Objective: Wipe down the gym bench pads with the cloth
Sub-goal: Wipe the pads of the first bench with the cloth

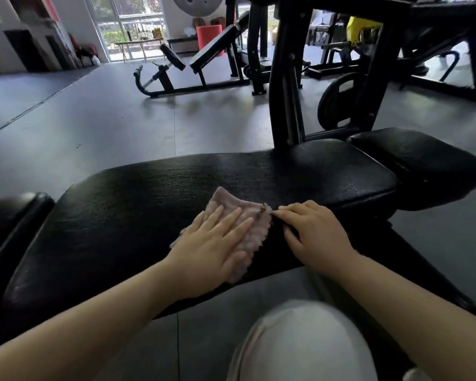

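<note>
Left hand (215,251) flat, fingers straight, on fuzzy pink cloth (248,229) atop grainy black bench pad (149,204); right hand (313,237) pinching its corner.

Long bench pad (176,193): black vinyl-like cover, finely grained and cracked, dull sheen; smaller pad (423,163) at 3 o'clock smoother, glossier. Cloth (254,229) on the long pad: pale pink, soft, fluffy pile, frayed edge. Frame upright (286,92) at 12 o'clock: black painted metal, semi-gloss; floor (94,127) grey, matt, smooth.
</note>
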Motion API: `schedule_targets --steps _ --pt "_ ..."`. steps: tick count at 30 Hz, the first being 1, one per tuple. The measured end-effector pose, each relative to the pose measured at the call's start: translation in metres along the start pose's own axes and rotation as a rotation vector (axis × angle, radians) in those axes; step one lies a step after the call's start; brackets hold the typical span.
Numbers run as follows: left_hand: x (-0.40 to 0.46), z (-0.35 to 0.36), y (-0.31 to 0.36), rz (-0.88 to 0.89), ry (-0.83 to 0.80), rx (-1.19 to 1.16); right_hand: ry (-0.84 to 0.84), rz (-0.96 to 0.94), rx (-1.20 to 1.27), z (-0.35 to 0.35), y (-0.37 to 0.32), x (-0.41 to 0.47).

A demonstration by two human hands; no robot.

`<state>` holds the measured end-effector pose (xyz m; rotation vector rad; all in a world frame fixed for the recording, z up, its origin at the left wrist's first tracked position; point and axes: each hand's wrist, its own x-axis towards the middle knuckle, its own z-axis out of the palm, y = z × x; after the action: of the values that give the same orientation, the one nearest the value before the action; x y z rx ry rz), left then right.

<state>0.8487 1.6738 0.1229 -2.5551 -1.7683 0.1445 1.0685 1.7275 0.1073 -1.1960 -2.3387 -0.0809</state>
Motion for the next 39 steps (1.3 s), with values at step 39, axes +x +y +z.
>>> schedule_targets --steps 39 --pt "0.185 -0.027 0.077 0.054 -0.024 -0.074 0.232 0.39 -0.11 -0.002 0.072 -0.028"
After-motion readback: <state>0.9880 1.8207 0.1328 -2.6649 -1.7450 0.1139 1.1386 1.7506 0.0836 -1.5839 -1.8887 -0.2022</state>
